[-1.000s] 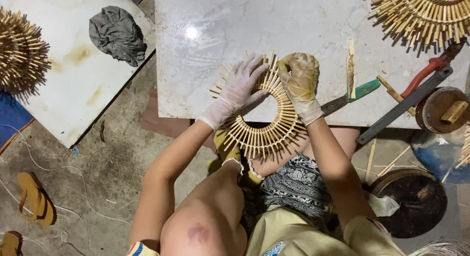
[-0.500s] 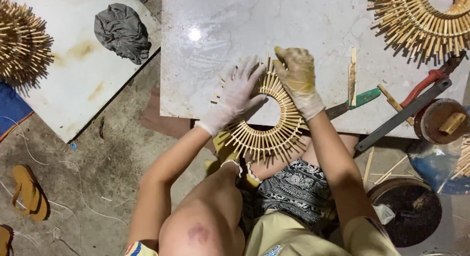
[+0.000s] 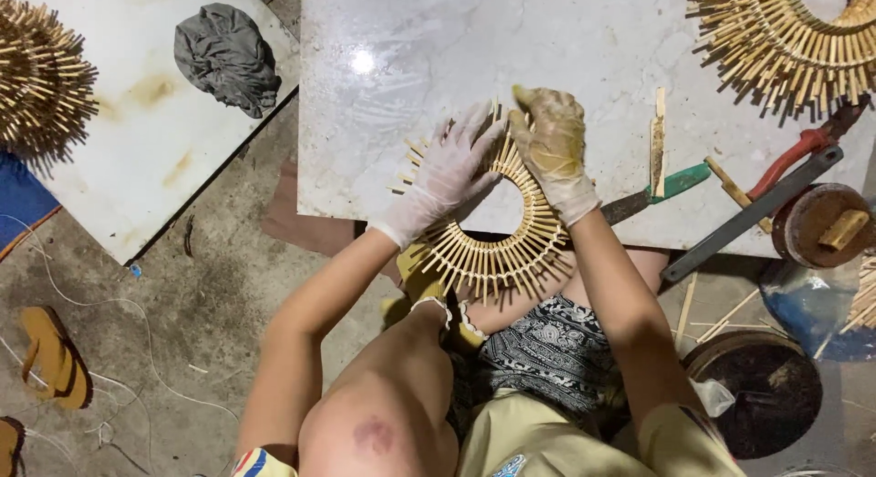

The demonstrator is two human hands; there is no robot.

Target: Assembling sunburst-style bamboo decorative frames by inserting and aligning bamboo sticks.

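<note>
A ring of short bamboo sticks [image 3: 497,254], fanned out like a sunburst, lies half on the marble slab [image 3: 511,48] and half over its near edge. My left hand [image 3: 452,171], in a white glove, presses flat on the ring's upper left part. My right hand [image 3: 552,144], in a yellowish stained glove, rests on the ring's upper right part, fingers curled over the sticks. Whether the fingers pinch a single stick is hidden.
A second bamboo sunburst [image 3: 785,39] lies at the slab's far right, a spiky bundle [image 3: 36,71] at far left. A green-handled knife [image 3: 652,190], loose stick [image 3: 657,144], red-handled tool [image 3: 789,162], grey cloth [image 3: 228,57], wooden stump [image 3: 826,226] and sandal [image 3: 55,354] surround me.
Both hands have slid slightly up and around the ring's top; the ring itself has barely shifted.
</note>
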